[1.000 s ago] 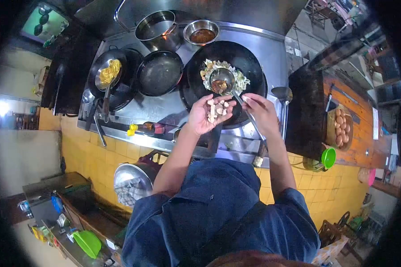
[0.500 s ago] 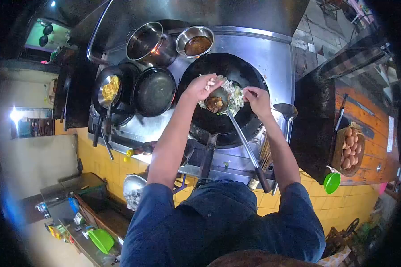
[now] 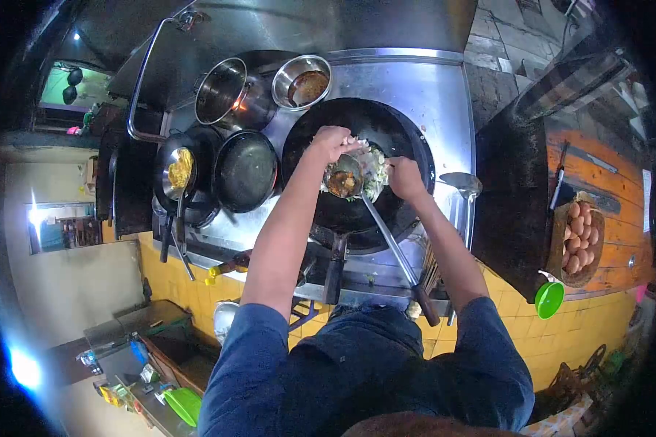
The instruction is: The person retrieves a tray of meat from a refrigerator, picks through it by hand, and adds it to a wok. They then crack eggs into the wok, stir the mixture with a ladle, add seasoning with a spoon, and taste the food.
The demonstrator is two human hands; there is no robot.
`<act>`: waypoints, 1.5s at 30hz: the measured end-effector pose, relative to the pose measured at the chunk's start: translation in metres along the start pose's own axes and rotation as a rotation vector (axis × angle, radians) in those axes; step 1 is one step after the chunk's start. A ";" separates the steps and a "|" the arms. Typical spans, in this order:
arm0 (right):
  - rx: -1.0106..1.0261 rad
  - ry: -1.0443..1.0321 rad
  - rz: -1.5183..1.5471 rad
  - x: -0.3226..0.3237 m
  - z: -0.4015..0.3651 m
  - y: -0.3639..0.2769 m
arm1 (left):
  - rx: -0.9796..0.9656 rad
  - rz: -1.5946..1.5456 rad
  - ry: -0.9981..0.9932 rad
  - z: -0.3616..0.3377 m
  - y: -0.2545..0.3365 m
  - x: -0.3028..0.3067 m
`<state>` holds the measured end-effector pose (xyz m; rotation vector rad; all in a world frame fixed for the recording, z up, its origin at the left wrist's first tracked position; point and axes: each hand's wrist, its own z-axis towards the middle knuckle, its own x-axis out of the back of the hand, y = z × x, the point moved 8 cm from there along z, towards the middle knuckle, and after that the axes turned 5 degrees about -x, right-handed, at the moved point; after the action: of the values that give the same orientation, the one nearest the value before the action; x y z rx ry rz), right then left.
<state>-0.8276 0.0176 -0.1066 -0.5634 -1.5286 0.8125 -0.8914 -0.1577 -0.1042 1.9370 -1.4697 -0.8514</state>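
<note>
My left hand (image 3: 332, 143) is curled over the far left part of a black wok (image 3: 393, 226), with small pale food pieces (image 3: 351, 141) at its fingers. Below it lies a heap of pale and green chopped food (image 3: 375, 166) in the wok. A metal ladle (image 3: 377, 218) rests in the wok, its bowl holding brown contents and its handle sloping over the near rim. Just right of the heap, my right hand (image 3: 405, 178) is closed with its fingertips pointing at the food. Whatever it may hold is hidden.
Left of the wok sit a black pan (image 3: 246, 171) and a pan with yellow food (image 3: 181, 169). Behind them stand a steel pot (image 3: 222, 91) and a steel bowl (image 3: 302, 81). A skimmer (image 3: 461, 183) lies to the right. Eggs (image 3: 582, 237) fill a basket farther right.
My left hand has turned from an upturned palm showing pale pieces to a more downturned curl. The right hand has closed and come nearer the food. The whole view has shifted slightly.
</note>
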 end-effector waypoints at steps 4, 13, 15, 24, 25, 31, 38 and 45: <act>-0.023 0.000 0.047 0.007 -0.004 -0.003 | -0.145 0.197 0.020 -0.008 0.007 -0.006; 0.072 0.160 0.410 0.057 0.004 -0.068 | -0.051 0.199 -0.276 -0.040 -0.016 -0.024; 0.100 0.153 0.436 0.051 0.007 -0.070 | -0.053 0.056 -0.328 -0.056 -0.019 -0.030; -0.011 -0.101 0.711 0.019 0.008 -0.061 | -0.214 -0.016 -0.342 -0.095 -0.011 -0.018; 0.029 -0.123 0.841 0.016 0.008 -0.062 | -0.193 -0.073 -0.322 -0.096 -0.011 -0.015; -0.050 -0.191 0.851 0.014 0.008 -0.065 | -0.309 0.012 -0.302 -0.100 -0.008 -0.013; -0.060 -0.132 0.900 0.028 0.013 -0.056 | -0.236 -0.228 -0.414 -0.102 -0.002 -0.029; -0.210 -0.059 1.065 0.035 0.009 -0.035 | -0.343 -0.139 -0.250 -0.084 -0.010 -0.022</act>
<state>-0.8374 0.0204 -0.0574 -1.5810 -1.3147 1.4659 -0.8252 -0.1296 -0.0543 1.7350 -1.2317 -1.3533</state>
